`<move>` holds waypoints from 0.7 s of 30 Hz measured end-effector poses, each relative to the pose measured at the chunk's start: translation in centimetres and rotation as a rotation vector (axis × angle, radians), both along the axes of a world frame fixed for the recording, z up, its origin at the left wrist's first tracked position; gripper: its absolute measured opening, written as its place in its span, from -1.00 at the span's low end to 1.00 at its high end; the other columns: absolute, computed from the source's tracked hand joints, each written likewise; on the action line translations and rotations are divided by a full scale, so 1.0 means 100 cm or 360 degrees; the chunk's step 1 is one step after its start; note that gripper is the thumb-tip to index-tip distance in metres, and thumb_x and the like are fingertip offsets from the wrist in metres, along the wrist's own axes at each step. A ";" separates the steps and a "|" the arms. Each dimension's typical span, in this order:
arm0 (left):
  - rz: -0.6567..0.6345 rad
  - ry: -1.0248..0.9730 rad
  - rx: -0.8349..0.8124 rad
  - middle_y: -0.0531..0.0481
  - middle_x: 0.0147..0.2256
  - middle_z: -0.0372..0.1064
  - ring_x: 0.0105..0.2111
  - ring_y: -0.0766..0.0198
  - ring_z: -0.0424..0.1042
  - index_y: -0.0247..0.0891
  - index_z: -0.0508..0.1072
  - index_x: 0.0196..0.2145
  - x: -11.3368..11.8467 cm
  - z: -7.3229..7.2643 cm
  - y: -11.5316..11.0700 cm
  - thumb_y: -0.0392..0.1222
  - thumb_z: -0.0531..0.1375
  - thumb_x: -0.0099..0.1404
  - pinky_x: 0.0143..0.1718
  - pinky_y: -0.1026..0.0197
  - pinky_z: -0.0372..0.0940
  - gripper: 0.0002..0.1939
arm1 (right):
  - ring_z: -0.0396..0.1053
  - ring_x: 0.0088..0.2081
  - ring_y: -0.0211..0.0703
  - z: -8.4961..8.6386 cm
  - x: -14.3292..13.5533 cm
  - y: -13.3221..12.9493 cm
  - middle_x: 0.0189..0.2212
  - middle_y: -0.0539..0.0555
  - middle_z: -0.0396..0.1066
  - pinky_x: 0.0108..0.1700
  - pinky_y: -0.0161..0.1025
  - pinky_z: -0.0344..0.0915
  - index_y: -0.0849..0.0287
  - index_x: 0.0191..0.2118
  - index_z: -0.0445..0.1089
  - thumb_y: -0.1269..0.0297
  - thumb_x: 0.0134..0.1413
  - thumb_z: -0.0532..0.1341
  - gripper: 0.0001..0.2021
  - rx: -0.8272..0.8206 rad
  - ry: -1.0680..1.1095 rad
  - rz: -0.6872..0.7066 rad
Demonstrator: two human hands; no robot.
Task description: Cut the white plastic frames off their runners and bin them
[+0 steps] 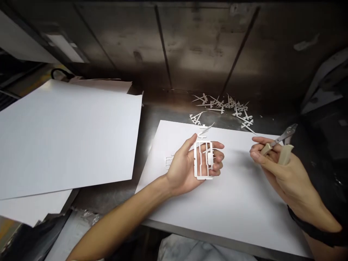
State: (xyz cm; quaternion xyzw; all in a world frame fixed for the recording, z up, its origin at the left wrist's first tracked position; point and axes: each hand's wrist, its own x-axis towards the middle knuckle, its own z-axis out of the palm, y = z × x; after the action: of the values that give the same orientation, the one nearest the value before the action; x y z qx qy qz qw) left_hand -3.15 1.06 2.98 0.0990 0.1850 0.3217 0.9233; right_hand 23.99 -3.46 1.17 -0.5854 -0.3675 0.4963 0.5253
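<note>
The left hand [181, 168] is cradling a white frame [210, 158], fingers curled; the right hand [290, 175] is gripping cutters [285, 154]. Steadying the frame is probably helping precision.

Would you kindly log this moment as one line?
left hand: holding white frame | right hand: holding cutters, apart from frame | sheet: below hands | scraps: beyond sheet

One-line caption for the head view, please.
Left hand holds a white frame over a white sheet; right hand holds cream-handled cutters.
</note>
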 end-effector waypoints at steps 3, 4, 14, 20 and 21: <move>0.0022 0.0061 -0.0016 -0.17 -0.26 0.31 -0.38 0.25 0.32 -0.48 0.61 -0.04 0.005 0.004 -0.003 0.16 -0.01 0.62 -0.35 0.27 0.26 -0.37 | 0.38 -0.18 -0.17 0.003 -0.005 0.003 -0.20 0.00 0.45 -0.13 -0.47 0.41 0.03 0.07 0.62 0.21 -0.12 0.74 -0.40 0.0038 0.0021 0.0038; 0.0043 0.0077 -0.0022 -0.18 -0.25 0.31 -0.37 0.26 0.32 -0.51 0.60 -0.02 0.007 0.004 -0.003 0.14 -0.04 0.63 -0.35 0.27 0.26 -0.37 | 0.37 -0.18 -0.17 0.004 -0.005 0.002 -0.21 0.00 0.44 -0.14 -0.47 0.41 0.03 0.06 0.63 0.23 -0.16 0.75 -0.38 0.0042 0.0033 0.0044; 0.0087 0.0408 0.0223 -0.09 -0.22 0.45 -0.36 0.33 0.41 -0.29 0.45 -0.11 0.010 -0.007 -0.004 -0.05 0.11 0.69 -0.33 0.33 0.34 -0.73 | 0.31 -0.30 -0.09 0.000 0.003 -0.004 -0.35 0.05 0.38 -0.27 -0.28 0.35 0.07 -0.21 0.51 -0.04 0.52 0.33 -0.69 0.0098 0.0119 0.0332; 0.0000 0.0690 0.0509 -0.08 -0.10 0.56 -0.36 0.40 0.33 -0.27 0.47 -0.06 0.012 -0.009 -0.005 -0.05 0.40 0.51 -0.35 0.38 0.26 -0.72 | 0.27 -0.30 -0.07 0.005 -0.004 -0.005 -0.37 0.05 0.38 -0.24 -0.26 0.28 0.07 -0.09 0.54 -0.08 0.56 0.26 -0.68 -0.0005 0.0012 0.0461; -0.0017 0.0732 0.0607 -0.08 -0.07 0.58 -0.36 0.42 0.33 -0.26 0.46 -0.05 0.012 -0.007 -0.006 -0.08 0.44 0.48 -0.34 0.38 0.25 -0.71 | 0.28 -0.28 -0.06 0.005 -0.004 -0.005 -0.35 0.06 0.40 -0.23 -0.25 0.28 0.07 -0.08 0.56 -0.08 0.55 0.27 -0.69 -0.0016 -0.0035 0.0470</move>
State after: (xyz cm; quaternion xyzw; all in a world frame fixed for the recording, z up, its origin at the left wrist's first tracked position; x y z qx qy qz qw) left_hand -1.97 0.46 2.32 0.3420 0.3251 0.3151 0.8235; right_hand 23.64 -3.98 1.63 -0.5330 -0.4527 0.5637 0.4396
